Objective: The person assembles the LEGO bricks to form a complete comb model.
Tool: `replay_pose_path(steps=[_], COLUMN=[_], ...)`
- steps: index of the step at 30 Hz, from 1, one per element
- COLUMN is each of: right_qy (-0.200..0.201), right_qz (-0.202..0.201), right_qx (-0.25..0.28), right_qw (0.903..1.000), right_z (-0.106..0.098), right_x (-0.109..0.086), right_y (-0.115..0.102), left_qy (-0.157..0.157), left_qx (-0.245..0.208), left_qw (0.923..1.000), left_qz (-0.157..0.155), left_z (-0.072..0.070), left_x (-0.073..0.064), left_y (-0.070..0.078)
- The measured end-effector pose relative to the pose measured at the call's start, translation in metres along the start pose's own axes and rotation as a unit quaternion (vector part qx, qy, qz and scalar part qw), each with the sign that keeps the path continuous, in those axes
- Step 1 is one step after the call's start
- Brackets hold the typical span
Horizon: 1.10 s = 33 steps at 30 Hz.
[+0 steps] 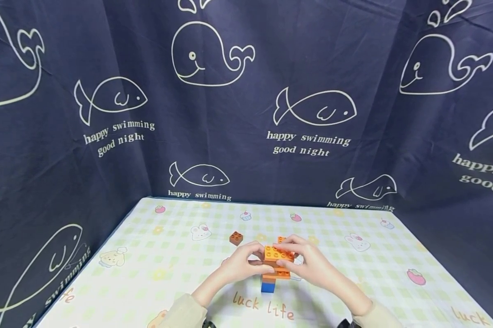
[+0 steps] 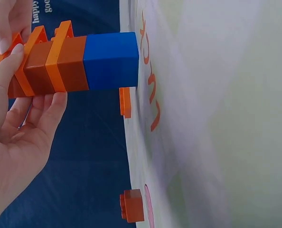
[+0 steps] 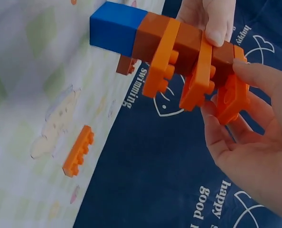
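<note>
Now the blue-footed toy-brick tower (image 2: 70, 66) stripes brown and orange, left grip (image 1: 242, 263) and right grip (image 1: 309, 260) parted only brick-wide, pinching its upper end.

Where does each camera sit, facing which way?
Head: worn there, facing forward and down at the tower; left hand, right hand, sleeves show.
Left wrist: worn there, facing the tower sidelong; both hands, left nearer.
Right wrist: worn there, facing the tower sidelong; both hands, right nearer.
Both wrist views share the blue block and loose brown brick.

Navy curtains (image 1: 246, 132), pastel checked tablecloth (image 1: 197, 257)
</note>
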State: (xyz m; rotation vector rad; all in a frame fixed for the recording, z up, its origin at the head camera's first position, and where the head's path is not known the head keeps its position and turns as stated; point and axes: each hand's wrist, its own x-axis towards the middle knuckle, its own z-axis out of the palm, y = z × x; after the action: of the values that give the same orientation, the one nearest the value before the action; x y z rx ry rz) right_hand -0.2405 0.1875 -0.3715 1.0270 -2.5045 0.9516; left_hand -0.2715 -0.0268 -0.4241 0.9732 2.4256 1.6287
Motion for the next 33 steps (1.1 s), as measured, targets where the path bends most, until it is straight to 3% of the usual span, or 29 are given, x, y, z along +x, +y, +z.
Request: replay_pose_path(steps=[5, 7, 12, 16, 21, 28, 33], right_qy=[-0.026, -0.033, -0.048, -0.052, -0.041, -0.036, -0.017], right_qz=[-0.026, -0.034, -0.031, -0.030, -0.039, -0.013, -0.008], right_qx=[0.012, 0.018, 0.031, 0.029, 0.026, 0.029, 0.034], right_qw=[0.9993, 0.9987, 0.9979, 0.9978, 0.9981, 0.9989, 0.9992], right_z=[-0.003, -0.004, -0.008, -0.008, -0.006, -0.003, 0.003], right_x=[0.004, 0.006, 0.008, 0.008, 0.006, 0.005, 0.002], right_y=[0.001, 0.001, 0.002, 0.003, 0.004, 0.007, 0.010], left_qy=[0.005, 0.006, 0.003, 0.005, 0.006, 0.004, 0.000], left_qx=[0.014, 0.013, 0.005, 0.009, 0.014, 0.014, 0.002], left_qw=[0.9999, 0.9999, 1.0000, 0.9999, 0.9999, 0.9998, 1.0000], left_qz=[-0.004, 0.001, 0.006, 0.003, -0.005, -0.010, -0.003], left_z=[0.000, -0.002, -0.007, -0.008, -0.005, 0.000, 0.000], left_x=[-0.002, -0.004, -0.009, -0.010, -0.009, 0.000, 0.001], left_y=[0.004, 0.012, 0.031, 0.034, 0.027, 0.001, 0.000])
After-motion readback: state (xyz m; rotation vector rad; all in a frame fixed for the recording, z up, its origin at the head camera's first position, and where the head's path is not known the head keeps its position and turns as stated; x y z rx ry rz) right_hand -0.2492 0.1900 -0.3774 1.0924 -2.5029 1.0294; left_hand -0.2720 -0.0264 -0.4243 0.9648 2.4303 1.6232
